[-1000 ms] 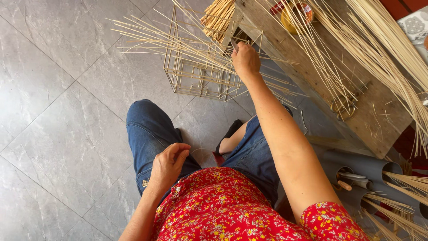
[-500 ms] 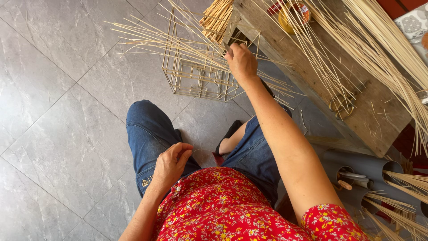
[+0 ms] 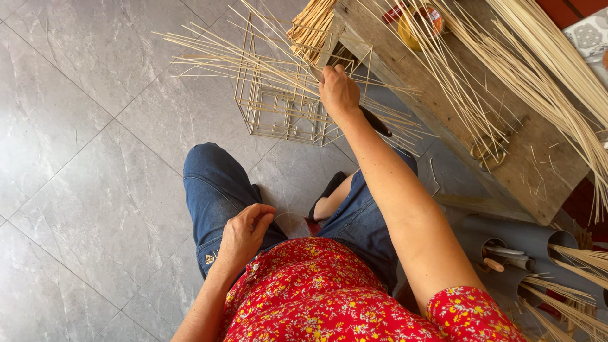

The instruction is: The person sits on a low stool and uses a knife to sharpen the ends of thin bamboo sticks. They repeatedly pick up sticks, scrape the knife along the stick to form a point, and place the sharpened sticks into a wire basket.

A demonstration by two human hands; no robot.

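Head view, entries left to right. Grey tile floor (image 3: 82, 158) fills the left side. Left hand (image 3: 244, 231) rests on the left knee, on the blue jeans (image 3: 212, 187); fingers (image 3: 261, 218) curled loosely inward, holding nothing visible; position unchanged from the two earlier frames. Above the knee, a square frame (image 3: 278, 111) of thin sticks stands on the floor, with loose sticks (image 3: 215, 54) fanned across and over it. Right arm is stretched forward; right hand (image 3: 339, 92) sits at the frame's upper right corner, just beside the near edge of the desk (image 3: 538, 171). Its fingers (image 3: 329, 71) are bent down and closed together among the sticks there; back of the hand faces the camera, so whether they pinch a single stick cannot be told. Change: one second ago this hand lay slightly lower and nearer the body with fingers bent; half a second ago it had reached up toward the corner; now it is at the same corner, fingers tucked in. Frame shows no clear shift between frames. A bundle (image 3: 311, 25) of cut sticks lies at the desk's end above the hand. A yellow tin (image 3: 418, 22) sits on the desk under long sticks (image 3: 544, 69). Grey tubes (image 3: 525, 237) holding sticks stand lower right.
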